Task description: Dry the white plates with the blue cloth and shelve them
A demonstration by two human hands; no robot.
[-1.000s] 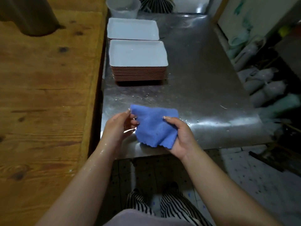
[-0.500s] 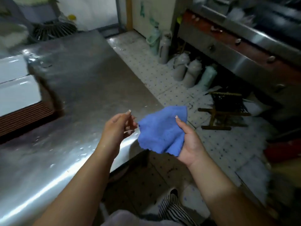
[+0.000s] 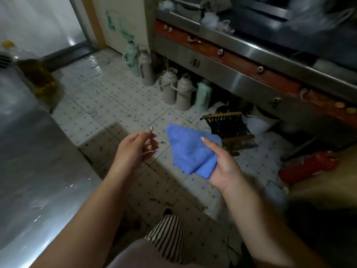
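Cloth (image 3: 190, 151) in right hand (image 3: 224, 169): blue. Floor tiles (image 3: 116, 97) beyond hands: white, blue-dotted. Trousers (image 3: 168, 238) below: black-white striped.

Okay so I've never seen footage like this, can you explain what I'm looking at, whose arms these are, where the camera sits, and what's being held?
There is no machine: a person wears a camera on the head, looking forward and down, so the arms are theirs. The right hand grips a blue cloth, thumb on top. The left hand holds nothing, fingers loosely curled beside the cloth. A steel counter fills the left edge. On the tiled floor stand flasks and a small wooden rack. No plates are in view.
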